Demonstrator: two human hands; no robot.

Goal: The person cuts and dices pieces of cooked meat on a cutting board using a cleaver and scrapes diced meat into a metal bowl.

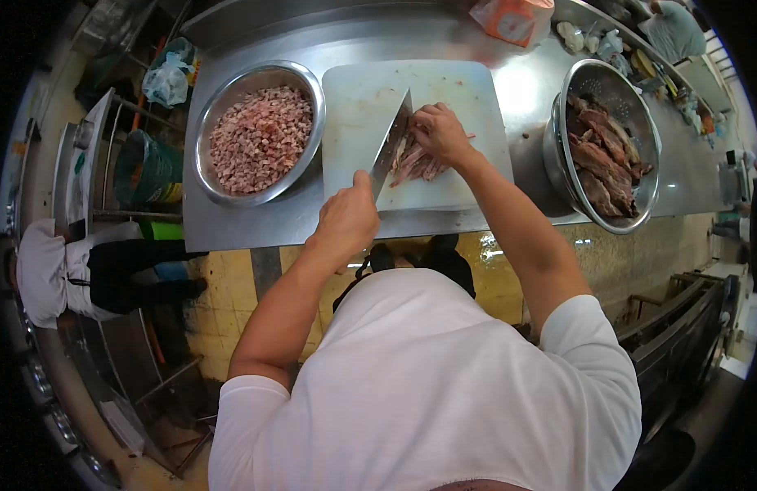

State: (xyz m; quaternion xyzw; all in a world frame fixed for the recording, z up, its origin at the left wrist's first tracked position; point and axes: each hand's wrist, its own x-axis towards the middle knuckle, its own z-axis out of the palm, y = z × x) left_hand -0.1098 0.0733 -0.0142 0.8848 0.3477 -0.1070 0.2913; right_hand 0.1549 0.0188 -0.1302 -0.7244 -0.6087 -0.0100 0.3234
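My left hand (345, 217) is wrapped round the handle of a large knife (392, 141), whose blade points away from me over the white cutting board (354, 106). Curled fingers of my right hand (440, 132) press on a pile of thin meat strips (417, 166), just right of the blade. Left of the board, a steel bowl (306, 159) holds small diced meat (260, 139). On the right, large dark pieces of meat (603, 164) lie in a steel colander (650, 123), which rests in another metal vessel.
The steel table (530, 184) has its near edge in front of my body. An orange and white bag (513, 18) lies behind the board. One person (92, 270) is at the far left, another (674, 31) at the upper right. A green bin (145, 168) stands left of the table.
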